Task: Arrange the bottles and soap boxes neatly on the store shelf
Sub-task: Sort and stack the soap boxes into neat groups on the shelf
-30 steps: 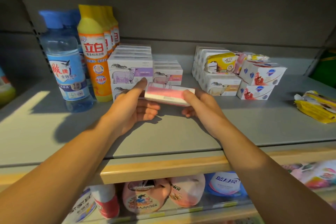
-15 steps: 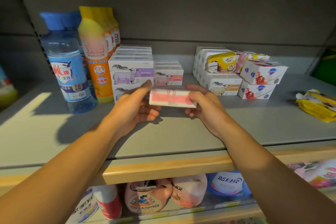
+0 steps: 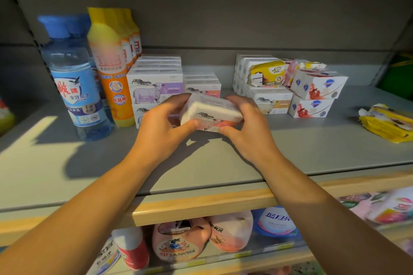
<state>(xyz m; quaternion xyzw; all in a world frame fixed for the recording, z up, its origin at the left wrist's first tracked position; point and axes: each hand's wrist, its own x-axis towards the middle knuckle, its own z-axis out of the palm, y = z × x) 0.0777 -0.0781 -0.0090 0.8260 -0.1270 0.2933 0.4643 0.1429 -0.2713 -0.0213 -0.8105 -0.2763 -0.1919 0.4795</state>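
A white and pink soap box (image 3: pixel 211 112) with a sheep picture hangs tilted just above the grey shelf (image 3: pixel 201 163). My left hand (image 3: pixel 162 128) grips its left end and my right hand (image 3: pixel 247 128) grips its right end. Behind it stand stacks of sheep soap boxes with purple labels (image 3: pixel 155 89) and pink labels (image 3: pixel 202 83). At the left stand a blue-capped clear bottle (image 3: pixel 74 82) and a row of orange-yellow bottles (image 3: pixel 110 67).
To the right are more white soap boxes (image 3: pixel 271 99), a yellow soap pack (image 3: pixel 267 73) and red-printed boxes (image 3: pixel 317 87), one askew. Yellow packets (image 3: pixel 387 121) lie at the far right. A wooden shelf lip (image 3: pixel 201 207) fronts pouches on the lower shelf.
The box has turned in both hands so its sheep-printed face and white top show, and it has moved slightly forward toward the stacks.
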